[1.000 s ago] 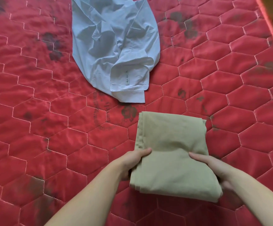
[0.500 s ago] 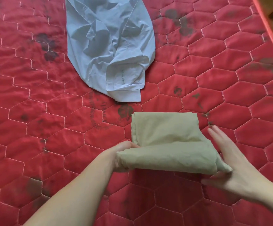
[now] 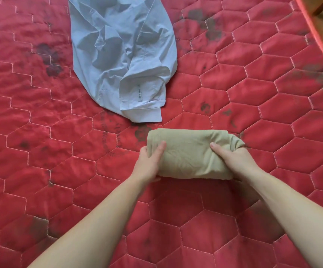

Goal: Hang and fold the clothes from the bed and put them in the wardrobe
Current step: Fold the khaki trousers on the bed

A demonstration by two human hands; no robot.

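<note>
Khaki cloth, folded into a thick compact bundle (image 3: 191, 153), lies on the red quilted bedcover (image 3: 272, 105) and serves as the fixed mark for everything else. The left hand (image 3: 150, 163) clasps the bundle's left end: its thumb lies across the top of the fabric while the other fingers tuck out of sight around the edge. The right hand (image 3: 232, 161) grips the bundle's right end the same way, thumb pressed on top and pointing toward the middle, the remaining fingers wrapped underneath where they cannot be seen. Both forearms reach in from the near side of the bundle. Whether the bundle rests fully on the cover or is raised a little cannot be told.

Just beyond the bundle, on its far side and slightly to its left, lies a crumpled light blue shirt (image 3: 122, 55), spread loosely with one cuffed sleeve end turned toward the bundle; a narrow strip of red cover separates the two. Dark smudges mark the cover on several sides of the bundle. Far to the bundle's right and beyond it, the bed's edge (image 3: 319, 33) curves away.
</note>
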